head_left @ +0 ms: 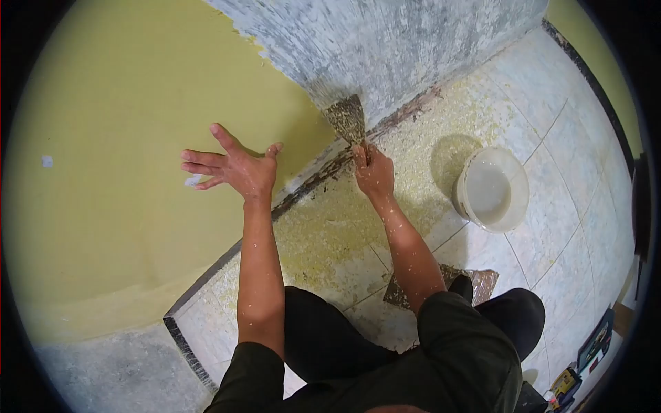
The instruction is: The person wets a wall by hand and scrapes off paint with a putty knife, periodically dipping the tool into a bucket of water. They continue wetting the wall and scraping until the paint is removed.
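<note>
My right hand [376, 172] is wrapped round the handle of a putty knife [345, 117], whose wide blade is crusted with paint bits. The blade's edge lies against the wall where yellow paint [138, 124] gives way to a scraped grey-white patch [399, 48]. My left hand [242, 168] is spread open with its fingers apart, against or close over the yellow wall to the left. Flecks of paint dot both forearms. Beneath the blade runs a dark, chipped baseboard strip [317, 180].
A white plastic bucket [463, 193] holding cloudy liquid stands on the tiled floor [551, 227] to the right. Yellow paint flakes [330, 234] litter the tiles along the wall. A brown speckled board [487, 281] lies beside my legs. Several items, one a yellow-and-black tool [566, 383], sit at lower right.
</note>
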`<action>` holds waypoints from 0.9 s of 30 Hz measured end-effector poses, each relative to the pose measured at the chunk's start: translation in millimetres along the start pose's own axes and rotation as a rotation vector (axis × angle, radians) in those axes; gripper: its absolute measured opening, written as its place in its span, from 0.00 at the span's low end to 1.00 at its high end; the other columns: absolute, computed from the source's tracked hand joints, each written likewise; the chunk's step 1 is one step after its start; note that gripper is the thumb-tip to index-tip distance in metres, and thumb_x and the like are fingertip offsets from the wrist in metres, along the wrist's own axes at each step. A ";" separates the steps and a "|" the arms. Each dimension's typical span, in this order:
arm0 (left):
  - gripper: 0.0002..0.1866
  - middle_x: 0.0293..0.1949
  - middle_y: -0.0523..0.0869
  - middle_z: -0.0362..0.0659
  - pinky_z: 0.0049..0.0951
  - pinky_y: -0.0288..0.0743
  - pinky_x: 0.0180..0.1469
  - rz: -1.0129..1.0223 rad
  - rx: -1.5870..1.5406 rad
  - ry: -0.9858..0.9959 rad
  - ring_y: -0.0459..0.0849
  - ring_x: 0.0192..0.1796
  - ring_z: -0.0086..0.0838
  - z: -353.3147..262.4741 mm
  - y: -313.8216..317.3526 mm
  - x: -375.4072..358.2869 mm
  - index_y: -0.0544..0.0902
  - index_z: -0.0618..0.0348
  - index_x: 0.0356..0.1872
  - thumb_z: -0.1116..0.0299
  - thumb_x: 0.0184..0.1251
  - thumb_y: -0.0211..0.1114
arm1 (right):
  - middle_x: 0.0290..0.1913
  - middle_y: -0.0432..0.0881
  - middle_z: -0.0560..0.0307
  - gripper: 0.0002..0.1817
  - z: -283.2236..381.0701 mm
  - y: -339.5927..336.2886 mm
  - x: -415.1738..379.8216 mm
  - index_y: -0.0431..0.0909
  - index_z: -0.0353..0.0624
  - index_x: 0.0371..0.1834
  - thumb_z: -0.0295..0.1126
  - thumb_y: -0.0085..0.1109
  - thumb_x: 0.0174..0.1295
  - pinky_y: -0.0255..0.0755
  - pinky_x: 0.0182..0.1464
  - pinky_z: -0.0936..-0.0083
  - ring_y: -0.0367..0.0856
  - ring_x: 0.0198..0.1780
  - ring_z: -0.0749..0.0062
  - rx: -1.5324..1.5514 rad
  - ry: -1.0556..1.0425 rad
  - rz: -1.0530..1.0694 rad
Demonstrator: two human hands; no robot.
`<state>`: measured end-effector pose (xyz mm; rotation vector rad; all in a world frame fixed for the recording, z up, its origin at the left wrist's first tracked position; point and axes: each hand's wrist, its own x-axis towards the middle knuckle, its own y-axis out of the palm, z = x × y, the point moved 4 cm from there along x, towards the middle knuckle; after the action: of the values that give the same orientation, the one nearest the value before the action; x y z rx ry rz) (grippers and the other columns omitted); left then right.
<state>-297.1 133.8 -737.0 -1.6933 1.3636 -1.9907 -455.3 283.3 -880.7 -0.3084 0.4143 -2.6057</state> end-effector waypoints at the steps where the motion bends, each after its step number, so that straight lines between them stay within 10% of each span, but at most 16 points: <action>1: 0.76 0.70 0.13 0.70 0.91 0.25 0.51 0.039 -0.004 -0.028 0.13 0.70 0.74 1.0 1.2 0.0 0.36 0.32 0.79 0.43 0.29 0.85 | 0.27 0.79 0.33 0.24 6.4 0.3 6.3 0.78 0.34 0.37 0.49 0.51 0.69 0.71 0.34 0.50 0.79 0.33 0.33 0.000 -0.012 0.000; 13: 0.76 0.70 0.15 0.71 0.90 0.26 0.54 0.033 0.013 -0.014 0.15 0.72 0.73 0.1 -0.2 -0.8 0.36 0.33 0.78 0.47 0.31 0.86 | 0.26 0.80 0.38 0.20 21.2 1.3 4.2 0.80 0.40 0.36 0.49 0.52 0.69 0.72 0.33 0.53 0.80 0.31 0.35 0.068 0.115 0.038; 19: 0.71 0.72 0.22 0.73 0.90 0.26 0.53 0.042 -0.020 -0.048 0.21 0.73 0.75 0.6 1.4 -1.5 0.44 0.34 0.79 0.46 0.31 0.84 | 0.24 0.78 0.39 0.23 125.7 -43.5 59.9 0.79 0.37 0.35 0.50 0.57 0.67 0.72 0.31 0.58 0.76 0.26 0.40 0.108 -0.214 -0.050; 22: 0.64 0.75 0.27 0.68 0.91 0.25 0.55 -0.042 -0.085 -0.021 0.24 0.74 0.74 2.7 2.5 -5.0 0.48 0.28 0.77 0.46 0.36 0.81 | 0.20 0.71 0.43 0.27 119.6 -56.9 90.3 0.78 0.35 0.33 0.54 0.61 0.64 0.67 0.29 0.65 0.58 0.24 0.51 0.142 -0.270 0.055; 27: 0.62 0.77 0.29 0.62 0.89 0.27 0.58 -0.043 -0.158 -0.067 0.27 0.76 0.70 5.1 -1.1 -5.8 0.50 0.24 0.77 0.45 0.37 0.80 | 0.22 0.74 0.41 0.28 123.5 -113.4 139.9 0.77 0.34 0.32 0.55 0.60 0.64 0.68 0.31 0.63 0.68 0.24 0.48 -0.200 -0.474 0.237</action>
<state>-290.4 135.7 -740.6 -1.8536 1.5083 -1.8736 -588.0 280.7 -707.3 -0.8662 0.5040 -2.1714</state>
